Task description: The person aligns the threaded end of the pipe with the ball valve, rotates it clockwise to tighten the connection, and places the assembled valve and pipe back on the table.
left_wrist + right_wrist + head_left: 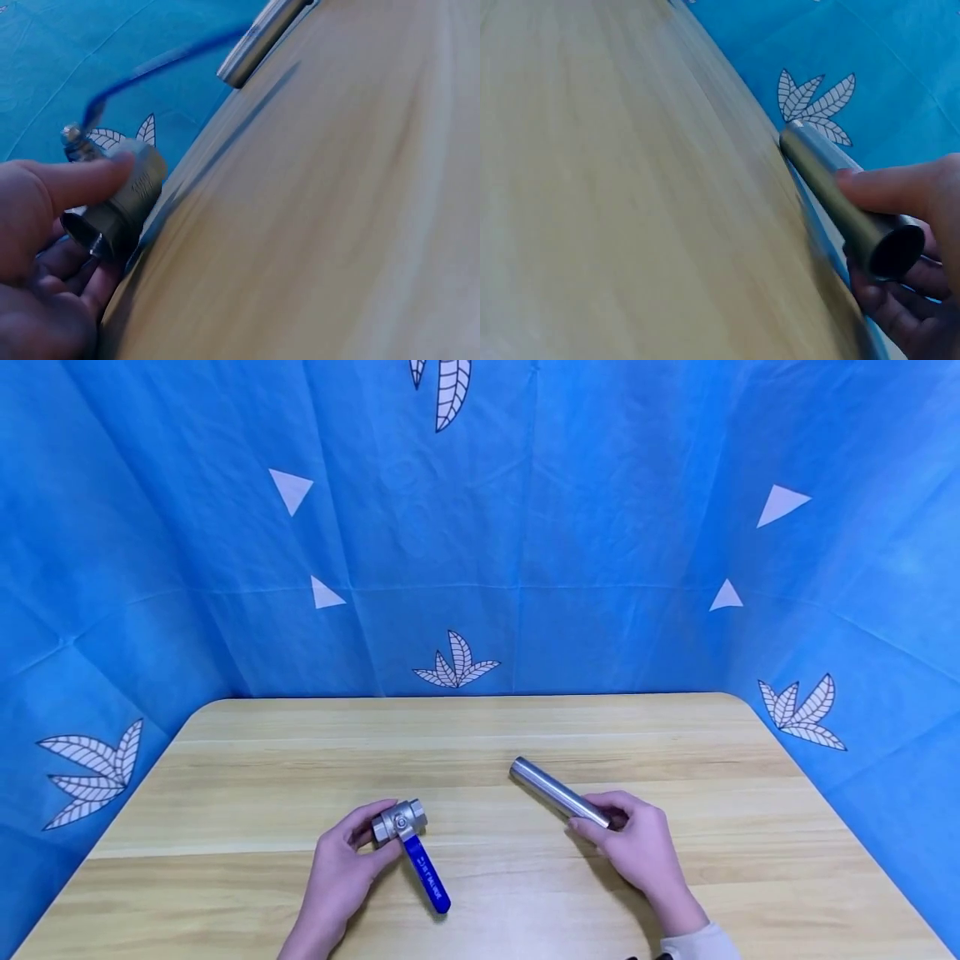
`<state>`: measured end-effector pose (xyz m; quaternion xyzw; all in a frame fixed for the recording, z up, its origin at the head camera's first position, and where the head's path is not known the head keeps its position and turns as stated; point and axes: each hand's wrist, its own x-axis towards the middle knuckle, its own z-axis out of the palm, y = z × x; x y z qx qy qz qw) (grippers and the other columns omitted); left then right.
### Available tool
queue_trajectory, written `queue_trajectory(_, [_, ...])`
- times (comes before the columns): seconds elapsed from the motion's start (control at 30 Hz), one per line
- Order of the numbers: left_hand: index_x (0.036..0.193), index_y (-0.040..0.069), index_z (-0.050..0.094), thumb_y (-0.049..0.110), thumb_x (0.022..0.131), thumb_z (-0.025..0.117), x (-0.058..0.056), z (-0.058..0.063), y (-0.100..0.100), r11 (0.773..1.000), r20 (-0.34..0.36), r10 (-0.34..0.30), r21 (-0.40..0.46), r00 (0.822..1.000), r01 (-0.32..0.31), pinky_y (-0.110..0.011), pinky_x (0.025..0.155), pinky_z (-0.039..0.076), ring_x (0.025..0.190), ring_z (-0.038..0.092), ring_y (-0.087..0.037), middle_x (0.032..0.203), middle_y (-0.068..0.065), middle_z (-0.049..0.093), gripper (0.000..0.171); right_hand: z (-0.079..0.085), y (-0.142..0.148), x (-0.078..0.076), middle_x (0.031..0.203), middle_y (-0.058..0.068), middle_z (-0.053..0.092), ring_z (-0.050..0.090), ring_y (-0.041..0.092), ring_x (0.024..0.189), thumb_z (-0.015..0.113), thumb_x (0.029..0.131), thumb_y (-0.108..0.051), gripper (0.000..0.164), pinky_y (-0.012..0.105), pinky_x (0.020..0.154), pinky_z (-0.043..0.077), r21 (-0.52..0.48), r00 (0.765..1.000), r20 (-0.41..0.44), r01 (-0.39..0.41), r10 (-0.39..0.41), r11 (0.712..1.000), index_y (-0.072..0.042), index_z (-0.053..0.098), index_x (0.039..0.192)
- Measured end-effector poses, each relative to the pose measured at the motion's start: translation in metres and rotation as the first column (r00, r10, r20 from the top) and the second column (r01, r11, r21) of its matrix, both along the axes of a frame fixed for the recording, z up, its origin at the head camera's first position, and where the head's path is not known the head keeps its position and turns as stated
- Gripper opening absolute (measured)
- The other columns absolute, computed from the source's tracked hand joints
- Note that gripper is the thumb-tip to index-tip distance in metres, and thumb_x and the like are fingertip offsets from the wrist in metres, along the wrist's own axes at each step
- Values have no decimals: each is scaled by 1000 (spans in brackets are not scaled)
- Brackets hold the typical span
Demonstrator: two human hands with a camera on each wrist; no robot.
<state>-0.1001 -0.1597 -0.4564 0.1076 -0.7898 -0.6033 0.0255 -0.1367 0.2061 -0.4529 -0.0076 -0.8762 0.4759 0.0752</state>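
Note:
A steel ball valve (400, 821) with a long blue lever handle (427, 874) is gripped in my left hand (341, 866), thumb on one side of the body and fingers curled round the other. The lever points toward the near right. In the left wrist view, the valve body (124, 202) shows its open threaded end facing me. My right hand (637, 839) pinches a smooth metal pipe (555, 789) near its near end, the far end slanting up and left. The pipe's hollow near end (897, 252) shows in the right wrist view. Valve and pipe are apart.
A light wood-grain table (480, 735) with rounded far corners lies under both hands. Blue curtain (600, 527) printed with white leaves and triangles stands behind the table and along both sides.

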Motion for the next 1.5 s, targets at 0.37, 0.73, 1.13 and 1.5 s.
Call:
queue_trajectory(0.37, [138,16,72,0,86,86,1,6,1,979,31,-107,177,994,99,-17,107,55,139,65,-31,146,-12,69,55,3,6,-4,101,-7,80,68,4,81,92,84,-7,38,19,68,57,-340,989,139,103,-59,935,-1,80,120])
queue_trajectory(0.73, [135,17,74,-2,87,84,0,7,2,981,57,-110,165,992,100,-24,111,55,138,66,-31,145,-11,70,53,11,7,1,102,-6,81,74,8,91,87,84,2,38,21,78,62,-524,993,101,-3,66,851,6,76,120])
queue_trajectory(1.13, [131,18,76,-9,82,83,2,6,3,983,54,-141,128,989,133,-31,109,59,132,69,-29,139,-9,74,56,14,-7,6,103,-6,79,67,8,89,87,85,-1,39,21,77,59,-487,984,72,-105,160,867,6,75,122])
queue_trajectory(1.5, [130,22,77,7,82,90,0,8,3,977,87,-194,107,977,185,-30,103,58,122,71,-20,131,-1,78,52,12,-24,7,104,7,80,72,11,91,87,85,-2,40,23,82,64,-494,969,89,-156,229,855,7,74,122])
